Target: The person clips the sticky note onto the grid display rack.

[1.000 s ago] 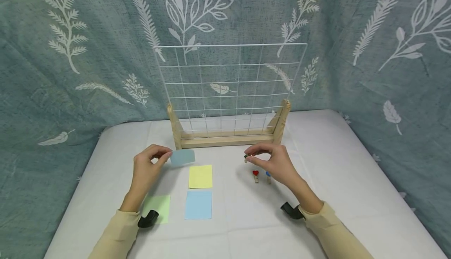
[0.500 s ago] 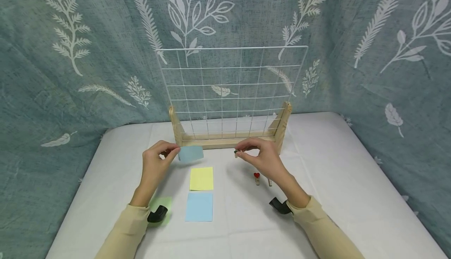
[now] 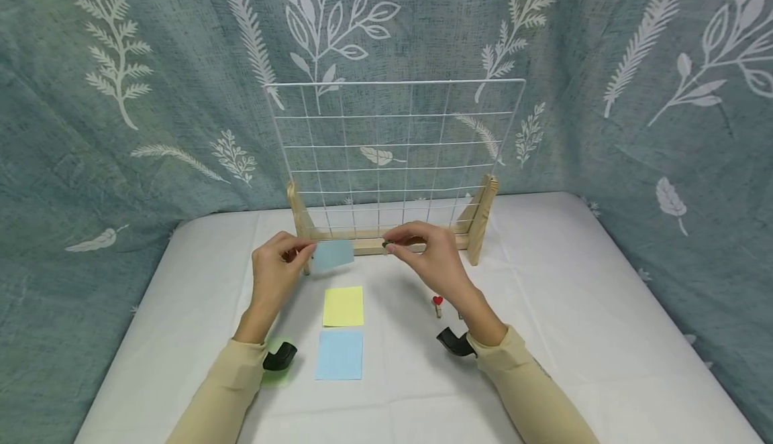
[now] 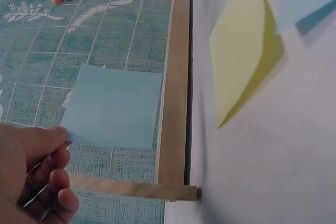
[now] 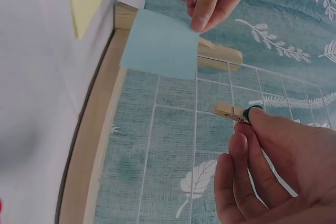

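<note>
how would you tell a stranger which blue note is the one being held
Find the white wire grid in its wooden stand. Low at its left, the left hand pinches a pale blue note in the air; the other blue note lies flat, below the yellow one.

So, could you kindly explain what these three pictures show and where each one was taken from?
A person works with two bare hands. One camera sits on the head and looks down at the white table; one sits on each wrist. The left hand pinches a pale blue paper note. The right hand pinches a small wooden clothespin with a green end. Both are held before a white wire grid in a wooden stand. On the table lie a yellow note, a blue note and a red heart clothespin.
</note>
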### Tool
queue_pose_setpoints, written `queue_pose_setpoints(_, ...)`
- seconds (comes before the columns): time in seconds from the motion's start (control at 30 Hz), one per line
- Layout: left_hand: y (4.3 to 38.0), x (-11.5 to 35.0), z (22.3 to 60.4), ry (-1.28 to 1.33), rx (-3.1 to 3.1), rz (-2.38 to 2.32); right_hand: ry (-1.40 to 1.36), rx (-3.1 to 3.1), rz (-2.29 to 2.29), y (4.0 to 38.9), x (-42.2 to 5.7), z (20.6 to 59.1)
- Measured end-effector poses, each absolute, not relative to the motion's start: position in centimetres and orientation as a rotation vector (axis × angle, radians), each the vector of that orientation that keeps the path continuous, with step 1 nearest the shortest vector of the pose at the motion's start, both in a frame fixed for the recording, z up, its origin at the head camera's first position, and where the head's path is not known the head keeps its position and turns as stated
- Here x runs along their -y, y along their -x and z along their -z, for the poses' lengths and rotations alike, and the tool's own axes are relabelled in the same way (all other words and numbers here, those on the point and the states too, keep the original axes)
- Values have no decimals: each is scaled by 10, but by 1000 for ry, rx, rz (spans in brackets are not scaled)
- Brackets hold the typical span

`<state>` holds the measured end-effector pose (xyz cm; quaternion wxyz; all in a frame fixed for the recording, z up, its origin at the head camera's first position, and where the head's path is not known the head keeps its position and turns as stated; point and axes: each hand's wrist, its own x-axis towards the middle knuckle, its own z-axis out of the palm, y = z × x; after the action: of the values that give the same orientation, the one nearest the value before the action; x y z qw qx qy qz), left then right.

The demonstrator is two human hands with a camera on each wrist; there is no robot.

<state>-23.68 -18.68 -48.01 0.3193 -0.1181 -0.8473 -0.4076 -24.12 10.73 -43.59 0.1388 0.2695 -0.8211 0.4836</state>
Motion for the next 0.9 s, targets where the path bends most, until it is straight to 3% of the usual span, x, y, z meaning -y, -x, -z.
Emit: queue_pose_setpoints(0.9, 263, 166, 472, 241, 2205, 1003, -724, 2188, -1366, 279, -60, 431)
